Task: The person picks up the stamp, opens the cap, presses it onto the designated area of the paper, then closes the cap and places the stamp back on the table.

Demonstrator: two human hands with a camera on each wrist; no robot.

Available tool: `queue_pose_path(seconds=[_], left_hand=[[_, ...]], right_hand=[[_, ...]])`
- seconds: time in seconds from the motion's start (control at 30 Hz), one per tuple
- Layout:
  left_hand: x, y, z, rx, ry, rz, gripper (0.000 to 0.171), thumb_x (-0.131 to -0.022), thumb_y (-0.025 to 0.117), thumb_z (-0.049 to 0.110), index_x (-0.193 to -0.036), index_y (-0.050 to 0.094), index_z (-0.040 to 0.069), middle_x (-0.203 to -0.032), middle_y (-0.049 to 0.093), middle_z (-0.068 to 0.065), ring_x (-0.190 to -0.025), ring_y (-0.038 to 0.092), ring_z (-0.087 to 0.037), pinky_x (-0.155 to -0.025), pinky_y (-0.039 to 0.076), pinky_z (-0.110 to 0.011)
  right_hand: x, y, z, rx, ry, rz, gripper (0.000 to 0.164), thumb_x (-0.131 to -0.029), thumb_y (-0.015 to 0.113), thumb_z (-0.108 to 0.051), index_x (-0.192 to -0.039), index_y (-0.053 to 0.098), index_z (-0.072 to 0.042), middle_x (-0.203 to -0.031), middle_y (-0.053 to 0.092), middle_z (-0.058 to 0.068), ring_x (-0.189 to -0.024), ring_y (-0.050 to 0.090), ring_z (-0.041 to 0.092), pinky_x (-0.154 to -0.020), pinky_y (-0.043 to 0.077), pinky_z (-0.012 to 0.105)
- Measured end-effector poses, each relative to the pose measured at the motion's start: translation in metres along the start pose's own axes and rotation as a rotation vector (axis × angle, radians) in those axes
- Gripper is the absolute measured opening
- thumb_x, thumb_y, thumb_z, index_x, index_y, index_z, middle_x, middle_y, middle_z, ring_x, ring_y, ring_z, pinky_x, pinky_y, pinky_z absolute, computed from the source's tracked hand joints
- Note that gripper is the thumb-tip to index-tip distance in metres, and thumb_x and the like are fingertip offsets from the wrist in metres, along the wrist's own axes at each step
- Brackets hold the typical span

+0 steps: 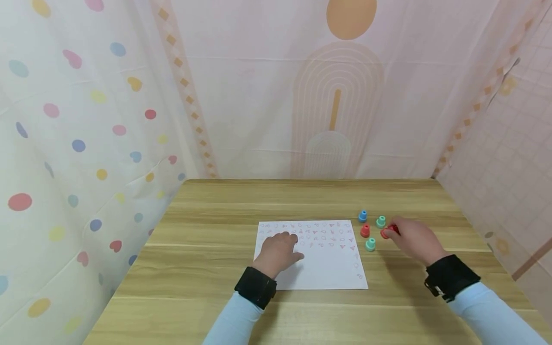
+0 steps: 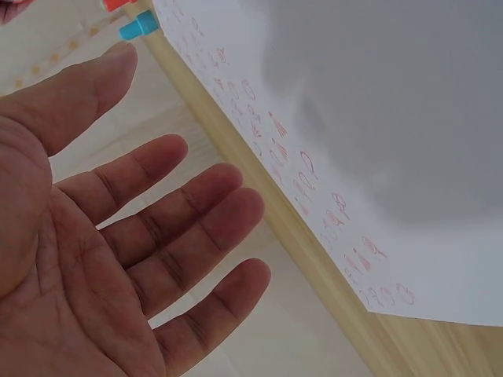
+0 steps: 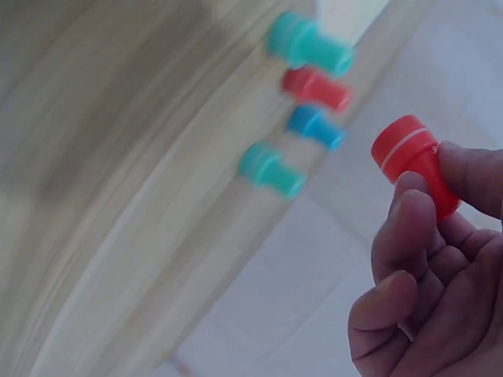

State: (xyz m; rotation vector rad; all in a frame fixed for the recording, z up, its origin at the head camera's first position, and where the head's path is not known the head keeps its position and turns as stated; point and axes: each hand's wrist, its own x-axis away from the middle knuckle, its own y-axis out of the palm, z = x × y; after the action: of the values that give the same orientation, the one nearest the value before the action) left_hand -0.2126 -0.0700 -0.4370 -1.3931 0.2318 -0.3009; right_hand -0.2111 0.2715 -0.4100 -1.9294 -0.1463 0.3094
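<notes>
My right hand (image 1: 417,239) pinches a small red stamp (image 3: 416,165) between thumb and fingers, raised off the table at the right. Its wide end with a pale ring points away from the palm. Over the left part of a white sheet of paper (image 1: 321,268) is my left hand (image 1: 276,254), fingers loosely spread and holding nothing. Rows of small reddish marks run along the sheet's far part and down its right edge. Beside the paper stand a blue stamp (image 1: 362,216), another red stamp (image 1: 365,230) and two green stamps, one nearer (image 1: 370,244) and one farther (image 1: 381,221).
The wooden table (image 1: 207,268) carries the sheet and stamps. A pale patterned curtain (image 1: 250,105) hangs behind its far edge, and a dotted curtain (image 1: 99,201) borders the left side. At the right is another pale curtain (image 1: 509,158).
</notes>
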Motion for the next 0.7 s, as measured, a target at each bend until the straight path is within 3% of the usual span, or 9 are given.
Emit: queue_pose_path(seconds=[0.3,0.7], left_hand=[[-0.002,-0.002,0.006,-0.001,-0.009,-0.011,0.042,-0.087,0.076,0.040,-0.113,0.069,0.008,-0.092,0.068,-0.006,-0.081,0.063,-0.020,-0.073,0.053,-0.039],[-0.005,0.001,0.014,-0.001,0.016,-0.013,0.045,-0.088,0.074,0.045,-0.116,0.068,0.010,-0.097,0.070,-0.005,-0.086,0.065,-0.020,-0.076,0.054,-0.038]], right_hand=[[-0.013,0.023,-0.041,-0.093,-0.031,-0.008,0.015,-0.096,0.067,-0.015,-0.098,0.062,-0.001,-0.078,0.058,0.002,-0.064,0.049,0.017,-0.059,0.043,0.031],[-0.020,0.057,-0.078,-0.212,0.057,-0.094,0.012,-0.094,0.069,-0.016,-0.099,0.062,-0.007,-0.081,0.060,0.001,-0.069,0.051,0.018,-0.062,0.045,0.031]])
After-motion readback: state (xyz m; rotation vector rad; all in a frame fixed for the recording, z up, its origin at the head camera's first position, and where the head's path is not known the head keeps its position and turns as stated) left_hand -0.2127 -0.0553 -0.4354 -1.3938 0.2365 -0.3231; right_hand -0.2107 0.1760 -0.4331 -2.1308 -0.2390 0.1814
